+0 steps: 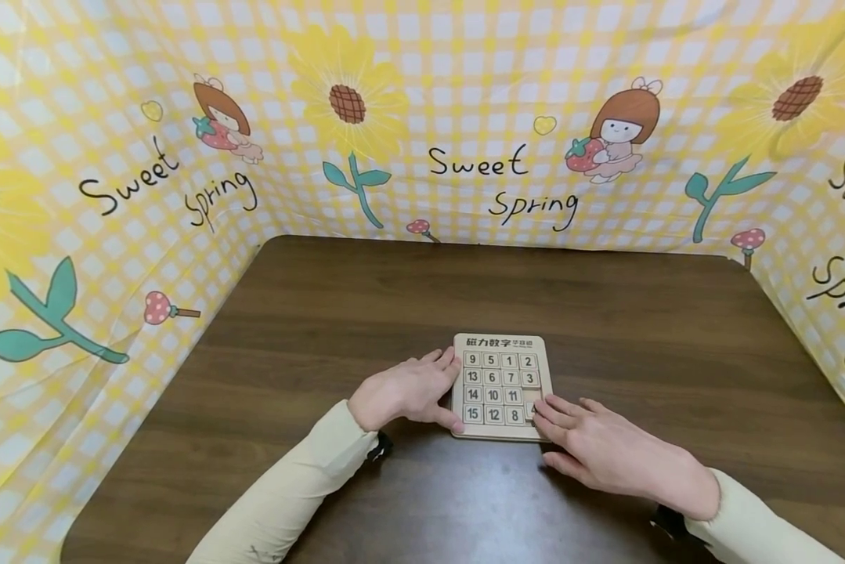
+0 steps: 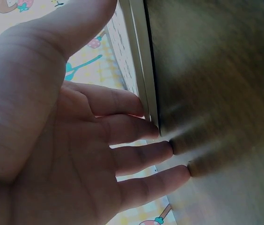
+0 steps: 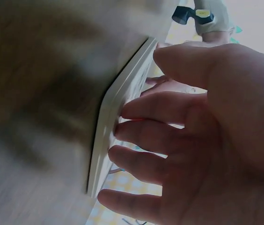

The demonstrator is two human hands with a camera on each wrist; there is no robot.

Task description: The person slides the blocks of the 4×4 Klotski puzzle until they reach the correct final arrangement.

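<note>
A square wooden number sliding puzzle (image 1: 492,432) lies flat on the dark table, its numbered tiles in a grid. The left hand (image 1: 415,389) rests along its left edge, with the thumb at the lower left corner and the fingers higher up. At the right edge, fingertips of the right hand (image 1: 601,442) touch the tile marked 4 (image 1: 530,410) and partly cover it. Bare base shows just above that tile, below the tile marked 3 (image 1: 530,379). Both wrist views show the board's side, (image 2: 141,65) for the left, with fairly straight fingers against or near it.
The brown wooden table (image 1: 366,290) has rounded far corners. A yellow checked cloth (image 1: 450,70) with flowers and lettering hangs round its back and sides. Pale sleeves (image 1: 302,478) cover both forearms, and dark straps (image 1: 380,446) sit at the wrists.
</note>
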